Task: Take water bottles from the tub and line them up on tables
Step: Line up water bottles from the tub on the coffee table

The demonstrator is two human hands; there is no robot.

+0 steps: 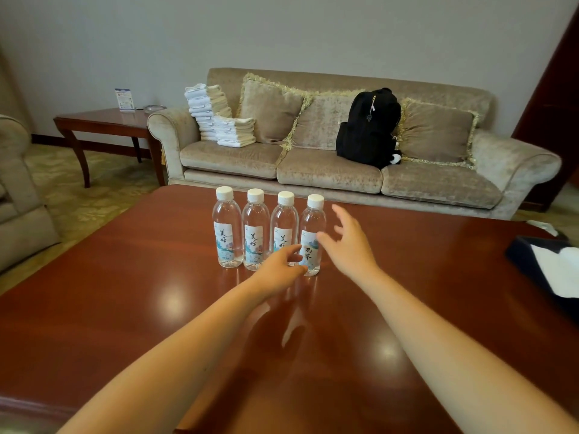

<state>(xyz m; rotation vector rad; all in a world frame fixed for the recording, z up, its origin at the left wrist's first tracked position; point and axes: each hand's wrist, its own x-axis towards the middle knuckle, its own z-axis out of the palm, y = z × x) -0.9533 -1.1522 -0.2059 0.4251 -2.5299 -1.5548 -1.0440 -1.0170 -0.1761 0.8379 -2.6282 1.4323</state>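
Several clear water bottles with white caps and printed labels stand upright in a row on the glossy red-brown table (125, 292), from the leftmost bottle (227, 227) to the rightmost bottle (311, 234). My left hand (279, 266) reaches in low in front of the two right-hand bottles, its fingertips close to their bases and holding nothing. Just right of the rightmost bottle is my right hand (347, 242), fingers spread and empty, close to the bottle but not around it. No tub is in view.
A beige sofa (329, 170) behind the table carries stacked folded towels (219, 117), cushions and a black backpack (368, 126). A small side table (103, 123) stands at the back left. A dark box with white cloth (551, 267) lies at the table's right edge. An armchair (18, 189) sits at left.
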